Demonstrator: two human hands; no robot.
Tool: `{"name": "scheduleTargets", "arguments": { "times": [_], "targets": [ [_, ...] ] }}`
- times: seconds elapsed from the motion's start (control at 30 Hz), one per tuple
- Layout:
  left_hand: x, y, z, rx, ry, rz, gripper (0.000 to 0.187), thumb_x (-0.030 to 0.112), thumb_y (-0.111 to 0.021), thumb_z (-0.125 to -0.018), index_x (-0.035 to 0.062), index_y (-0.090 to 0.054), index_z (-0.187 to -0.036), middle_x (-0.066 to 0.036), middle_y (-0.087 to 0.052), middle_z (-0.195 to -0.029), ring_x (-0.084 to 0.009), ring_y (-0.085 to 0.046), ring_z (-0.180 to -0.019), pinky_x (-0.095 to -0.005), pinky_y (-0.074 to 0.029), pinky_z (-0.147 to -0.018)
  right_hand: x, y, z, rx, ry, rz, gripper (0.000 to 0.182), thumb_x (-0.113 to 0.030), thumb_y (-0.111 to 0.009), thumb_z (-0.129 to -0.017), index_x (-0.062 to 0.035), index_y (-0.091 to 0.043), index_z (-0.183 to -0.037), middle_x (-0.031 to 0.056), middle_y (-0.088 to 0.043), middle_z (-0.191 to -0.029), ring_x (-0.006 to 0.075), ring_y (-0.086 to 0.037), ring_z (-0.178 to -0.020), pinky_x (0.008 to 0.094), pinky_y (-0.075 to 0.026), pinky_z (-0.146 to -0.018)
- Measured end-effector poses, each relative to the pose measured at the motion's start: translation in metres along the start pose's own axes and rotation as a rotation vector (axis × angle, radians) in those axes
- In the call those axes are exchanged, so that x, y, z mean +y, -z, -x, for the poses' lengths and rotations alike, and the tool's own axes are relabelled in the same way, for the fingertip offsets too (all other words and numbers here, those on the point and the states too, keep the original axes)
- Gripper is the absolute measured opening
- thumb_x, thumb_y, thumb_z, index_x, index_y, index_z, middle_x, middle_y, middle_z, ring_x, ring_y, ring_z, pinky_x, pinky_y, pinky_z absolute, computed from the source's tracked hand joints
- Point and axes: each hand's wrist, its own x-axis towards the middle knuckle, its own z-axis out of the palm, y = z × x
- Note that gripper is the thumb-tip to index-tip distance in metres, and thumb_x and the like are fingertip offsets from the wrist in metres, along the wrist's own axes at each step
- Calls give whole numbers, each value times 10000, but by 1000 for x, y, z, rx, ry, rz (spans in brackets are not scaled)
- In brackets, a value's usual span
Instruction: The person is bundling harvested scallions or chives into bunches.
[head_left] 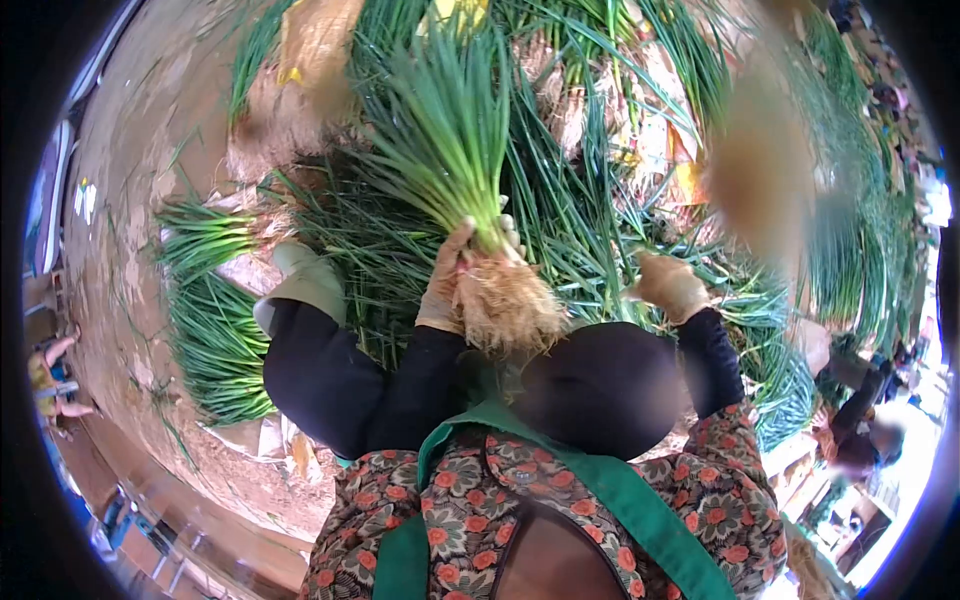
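Observation:
My left hand (450, 275), in a pale glove, is closed around the base of a bunch of green onions (450, 130). The leaves fan upward, and the tangled, pale roots (510, 305) hang below the fingers. To the right, my right hand (672, 286), also gloved, is apart from that bunch, with its fingers curled in above the loose green onions. What lies between those fingers is too small to make out.
More green onions (215, 345) lie in bundles at the left, and a long row (840, 250) runs along the right. Brown ground (120, 270) shows at the far left. A pale boot-like shape (308, 280) stands left of my left hand. Another person (865, 415) is at the right.

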Motion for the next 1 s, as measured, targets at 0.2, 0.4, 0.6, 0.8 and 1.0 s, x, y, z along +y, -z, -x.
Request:
{"name": "scheduleTargets", "arguments": {
  "times": [0.2,0.4,0.6,0.8,1.0],
  "targets": [
    [-13,34,-25,192,180,-191,318,197,-680,-785,10,-588,-1025,-99,-636,-733,-140,-593,-526,-215,-512,-461,-46,70,-28,777,573,-687,253,-173,-570,-879,-40,-591,-1093,124,-649,-965,216,-636,-880,300,-493,-769],
    [-14,23,-18,202,32,-515,284,283,-680,-790,37,-622,-921,-63,-632,-642,-58,-539,-437,-154,-403,-357,-139,104,-90,776,429,-660,349,-337,-631,-835,-17,-605,-972,138,-655,-903,241,-629,-820,329,-486,-724],
    [-9,42,-30,138,56,-78,236,218,-650,-801,18,-600,-914,-81,-631,-718,-184,-634,-598,-307,-544,-514,-139,77,-76,196,577,-1829,140,-179,-530,-898,-46,-575,-892,33,-604,-776,127,-527,-615,282,-457,-584],
    [-12,55,-29,-130,81,23,436,214,-624,-817,-21,-489,-1158,-97,-604,-920,-236,-626,-839,-423,-517,-798,-52,91,-126,147,582,-2344,186,-213,-500,-893,-79,-533,-768,30,-508,-617,125,-480,-501,336,-440,-524],
    [16,-30,-2,-70,-76,-72,354,232,-641,-802,6,-570,-1066,-101,-636,-921,-175,-625,-802,-308,-526,-757,-79,66,-57,447,693,-1006,479,-363,-536,-900,-1,-485,-1210,119,-607,-1014,163,-597,-880,258,-481,-717]
  ]
}}
